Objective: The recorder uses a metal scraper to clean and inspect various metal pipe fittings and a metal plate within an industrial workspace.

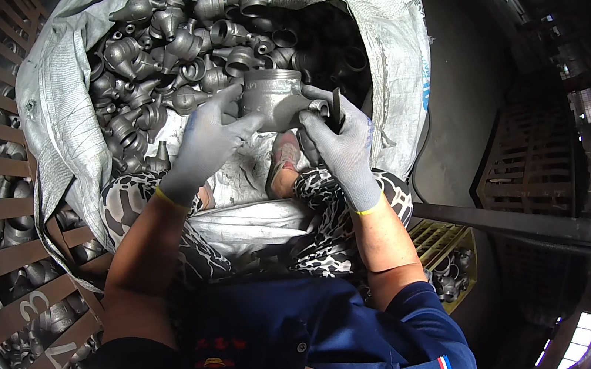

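Both gloved hands, left (pixel 209 140) & right (pixel 340 141), have fingers clamped on a grey cast-metal pipe fitting (pixel 273 96), held over the white woven sack (pixel 61 103) of similar castings. Right hand also pinches a thin dark tool (pixel 336 108). Best keep the fitting steady w/ the left while turning it.

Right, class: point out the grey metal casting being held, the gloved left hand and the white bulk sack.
grey metal casting (pixel 271 98), head view, on its round body.
left hand (pixel 207 145), head view, back of glove.
white bulk sack (pixel 394 29), head view, right wall.
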`<action>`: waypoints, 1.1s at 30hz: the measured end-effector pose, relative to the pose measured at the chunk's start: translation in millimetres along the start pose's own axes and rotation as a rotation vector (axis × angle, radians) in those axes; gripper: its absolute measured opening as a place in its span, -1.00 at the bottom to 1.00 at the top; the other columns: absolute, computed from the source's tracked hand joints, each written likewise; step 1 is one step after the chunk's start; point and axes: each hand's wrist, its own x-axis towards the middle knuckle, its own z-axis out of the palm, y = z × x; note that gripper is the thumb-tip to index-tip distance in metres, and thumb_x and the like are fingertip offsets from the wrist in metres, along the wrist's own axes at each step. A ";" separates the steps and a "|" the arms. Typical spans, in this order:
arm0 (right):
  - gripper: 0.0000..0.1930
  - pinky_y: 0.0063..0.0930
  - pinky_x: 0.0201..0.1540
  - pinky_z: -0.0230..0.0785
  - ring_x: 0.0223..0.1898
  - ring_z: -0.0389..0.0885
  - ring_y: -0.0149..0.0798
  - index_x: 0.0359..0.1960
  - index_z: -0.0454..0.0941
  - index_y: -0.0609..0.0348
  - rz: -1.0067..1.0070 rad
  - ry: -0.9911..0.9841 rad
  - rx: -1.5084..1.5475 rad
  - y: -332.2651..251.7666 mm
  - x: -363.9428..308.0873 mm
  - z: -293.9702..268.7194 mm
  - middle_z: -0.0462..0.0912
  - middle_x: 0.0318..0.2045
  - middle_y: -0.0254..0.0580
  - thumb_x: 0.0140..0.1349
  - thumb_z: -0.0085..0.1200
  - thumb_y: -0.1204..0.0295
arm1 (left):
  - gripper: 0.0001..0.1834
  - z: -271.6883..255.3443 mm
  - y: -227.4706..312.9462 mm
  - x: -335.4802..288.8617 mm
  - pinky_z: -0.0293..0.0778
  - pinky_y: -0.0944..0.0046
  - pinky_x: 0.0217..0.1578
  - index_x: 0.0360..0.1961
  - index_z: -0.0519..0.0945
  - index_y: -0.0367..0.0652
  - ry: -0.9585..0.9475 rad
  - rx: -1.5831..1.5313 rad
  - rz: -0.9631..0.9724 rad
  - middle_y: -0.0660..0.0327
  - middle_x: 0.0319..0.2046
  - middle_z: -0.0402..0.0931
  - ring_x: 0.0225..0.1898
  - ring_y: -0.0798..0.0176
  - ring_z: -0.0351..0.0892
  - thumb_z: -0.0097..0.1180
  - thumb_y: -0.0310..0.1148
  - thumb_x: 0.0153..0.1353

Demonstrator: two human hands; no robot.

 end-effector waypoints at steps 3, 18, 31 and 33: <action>-0.62 -0.40 -0.19 0.49 -0.29 0.69 -0.13 -0.12 0.60 0.23 -0.304 -0.007 -0.260 -2.1 1.0 -2.6 0.67 -0.32 -0.01 -0.06 0.26 0.46 | -0.33 -1.4 11.4 -3.5 0.32 0.09 0.16 0.19 0.45 -0.12 0.136 0.547 0.379 0.01 0.19 0.35 0.18 0.03 0.36 0.32 -0.27 -0.01; -0.54 -0.33 -0.26 0.48 -0.33 0.65 -0.07 -0.09 0.58 0.14 -0.419 -0.132 -0.377 -14.2 -5.5 -6.3 0.65 -0.34 -0.10 -0.13 0.31 0.41 | -0.64 -13.7 9.5 5.7 0.40 0.22 0.09 -0.08 0.60 -0.26 0.212 0.228 0.253 0.04 0.08 0.49 0.03 0.16 0.52 0.23 -0.43 0.05; -0.42 -0.58 -0.10 0.46 -0.22 0.59 -0.46 0.22 0.34 0.40 0.270 -0.346 0.378 -19.6 12.0 -23.9 0.64 -0.17 -0.20 0.13 0.19 0.53 | -0.66 -17.8 9.2 -4.5 0.43 0.40 -0.25 -0.18 0.57 -0.36 -0.212 0.084 -0.076 0.26 -0.36 0.55 -0.34 0.44 0.49 0.15 -0.54 -0.08; -0.41 -0.59 -0.06 0.44 -0.20 0.57 -0.50 0.25 0.32 0.35 0.263 -0.328 0.333 -8.4 17.8 -22.8 0.64 -0.16 -0.25 0.15 0.19 0.55 | -0.66 -10.5 22.0 -5.2 0.44 0.41 -0.24 -0.20 0.57 -0.37 -0.225 0.117 -0.074 0.23 -0.36 0.55 -0.34 0.42 0.51 0.14 -0.53 -0.09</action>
